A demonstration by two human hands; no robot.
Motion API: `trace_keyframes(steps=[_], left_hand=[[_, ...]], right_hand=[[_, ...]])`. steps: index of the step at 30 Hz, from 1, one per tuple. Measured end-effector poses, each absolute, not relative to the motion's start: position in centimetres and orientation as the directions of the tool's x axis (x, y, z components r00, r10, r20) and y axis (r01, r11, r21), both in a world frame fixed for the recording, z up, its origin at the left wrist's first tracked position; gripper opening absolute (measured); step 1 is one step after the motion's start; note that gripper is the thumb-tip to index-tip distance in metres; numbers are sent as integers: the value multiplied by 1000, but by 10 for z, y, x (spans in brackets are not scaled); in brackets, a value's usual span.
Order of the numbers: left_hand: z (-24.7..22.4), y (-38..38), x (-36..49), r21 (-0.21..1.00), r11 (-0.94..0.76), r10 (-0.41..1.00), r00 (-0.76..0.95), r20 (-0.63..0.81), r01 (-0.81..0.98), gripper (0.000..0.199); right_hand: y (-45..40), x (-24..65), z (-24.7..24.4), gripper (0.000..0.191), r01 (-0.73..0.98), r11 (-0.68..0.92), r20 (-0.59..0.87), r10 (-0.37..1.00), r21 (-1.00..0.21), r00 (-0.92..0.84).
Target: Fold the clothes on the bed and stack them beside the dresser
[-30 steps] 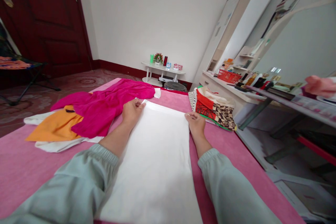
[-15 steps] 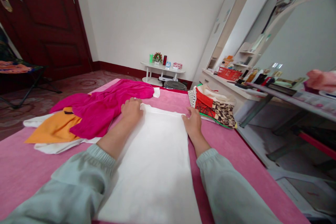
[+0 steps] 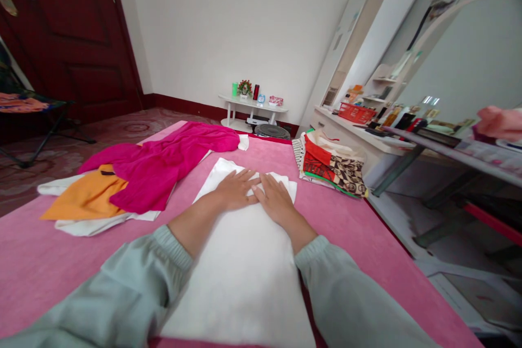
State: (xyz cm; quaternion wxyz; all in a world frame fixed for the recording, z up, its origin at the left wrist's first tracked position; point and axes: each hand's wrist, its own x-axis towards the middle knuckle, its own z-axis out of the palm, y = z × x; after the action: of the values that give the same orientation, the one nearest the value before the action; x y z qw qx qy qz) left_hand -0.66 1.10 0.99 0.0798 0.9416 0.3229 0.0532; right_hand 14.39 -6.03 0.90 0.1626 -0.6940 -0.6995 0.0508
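Observation:
A white garment [image 3: 244, 272], folded into a long strip, lies flat on the pink bed cover [image 3: 350, 239] in front of me. My left hand [image 3: 237, 189] rests palm down on its far part, fingers stretched out. Beside it, my right hand [image 3: 276, 200] also lies flat on the white cloth. The fingertips of both hands meet near the middle of the strip. Which kind of garment it is, I cannot tell. Part of the cloth is hidden under my hands and sleeves.
To the left lies a heap with a magenta garment [image 3: 163, 157] and an orange cloth [image 3: 87, 196]. A stack of folded clothes [image 3: 330, 163] sits at the right edge, near a dresser with a red basket [image 3: 356, 113]. A low white table [image 3: 253, 102] stands beyond the bed.
Both hands have left the far corners of the white cloth and come together over its middle, now pressed flat. The far end of the cloth now shows beyond my fingers.

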Motion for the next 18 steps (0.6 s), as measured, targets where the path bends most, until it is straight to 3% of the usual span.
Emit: trace_keyframes(steps=[4, 9, 11, 15, 18], left_hand=[[9, 23, -15, 192, -718, 692, 715, 95, 669, 76], [9, 24, -23, 169, -623, 781, 617, 92, 763, 75], [8, 20, -29, 149, -605, 796, 598, 93, 782, 74], [4, 3, -43, 115, -583, 812, 575, 99, 804, 72], [4, -16, -49, 100, -579, 813, 565, 136, 809, 66]], right_hand=[[-57, 169, 9, 65, 971, -86, 83, 991, -223, 107], [-63, 194, 5, 66, 954, -193, 48, 977, -229, 209], [-67, 201, 1, 64, 943, -195, 106, 967, -271, 230], [-74, 218, -4, 44, 853, -185, 365, 845, -488, 392], [-77, 230, -3, 40, 787, -231, 426, 736, -572, 526]])
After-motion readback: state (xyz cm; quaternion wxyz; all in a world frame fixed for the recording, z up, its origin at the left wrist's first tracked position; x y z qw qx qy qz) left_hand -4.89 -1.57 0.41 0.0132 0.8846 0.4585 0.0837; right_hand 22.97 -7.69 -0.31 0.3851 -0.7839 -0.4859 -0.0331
